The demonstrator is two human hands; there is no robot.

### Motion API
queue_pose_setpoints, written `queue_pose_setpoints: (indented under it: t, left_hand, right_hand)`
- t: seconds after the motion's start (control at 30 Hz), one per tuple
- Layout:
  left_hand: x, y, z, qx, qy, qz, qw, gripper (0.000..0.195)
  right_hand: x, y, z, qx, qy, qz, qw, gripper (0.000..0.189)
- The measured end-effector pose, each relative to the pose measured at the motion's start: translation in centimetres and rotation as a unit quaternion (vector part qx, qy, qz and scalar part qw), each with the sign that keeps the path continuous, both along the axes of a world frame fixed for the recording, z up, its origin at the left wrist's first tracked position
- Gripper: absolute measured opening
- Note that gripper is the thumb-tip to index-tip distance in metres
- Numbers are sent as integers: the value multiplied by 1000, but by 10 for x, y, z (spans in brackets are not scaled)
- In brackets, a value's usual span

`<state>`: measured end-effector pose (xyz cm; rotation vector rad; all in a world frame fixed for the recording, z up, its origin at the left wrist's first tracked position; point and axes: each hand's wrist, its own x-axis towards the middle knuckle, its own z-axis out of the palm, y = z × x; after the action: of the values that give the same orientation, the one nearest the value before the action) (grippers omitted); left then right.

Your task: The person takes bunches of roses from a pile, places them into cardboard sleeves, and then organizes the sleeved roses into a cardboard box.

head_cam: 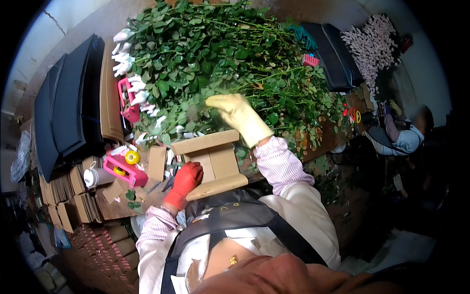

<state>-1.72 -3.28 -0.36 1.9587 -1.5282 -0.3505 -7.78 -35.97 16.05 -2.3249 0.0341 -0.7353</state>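
Observation:
In front of my body lies a folded corrugated cardboard sheet (224,161), its near and far edges bent up. My left hand (187,180), in a red rubber glove, has its fingers curled over the sheet's left edge; the thumb is hidden. Beyond the sheet my right hand (233,112), in a pale yellow glove, reaches over the leafy stems with fingers extended and nothing visible in it. A large heap of long-stemmed roses (205,47) covers the table. White sleeves (124,58) wrap the flower heads along the heap's left side.
Pink tape dispensers (137,178), a bottle (97,177) and cardboard stacks (86,207) stand left. Dark panels (73,106) rise behind them. At right are teal gloves (303,36), scissors (355,114) and another person (400,136). A table edge (315,152) runs along the right front.

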Motion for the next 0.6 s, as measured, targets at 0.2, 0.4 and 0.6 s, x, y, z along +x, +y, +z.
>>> queue_pose_setpoints:
  t: [0.2, 0.4, 0.6]
  left_hand:
    - [-1, 2, -3, -3, -6, 6, 1000, 18]
    - [-3, -1, 1, 10, -7, 0, 1000, 18]
    - [-1, 0, -3, -13, -3, -11, 1000, 15]
  right_hand:
    - [-12, -14, 47, -249, -13, -1, 968, 48]
    - [-57, -107, 63, -253, -44, -110, 960, 62]
    - [16, -163, 141, -462, 5, -280, 841, 65]
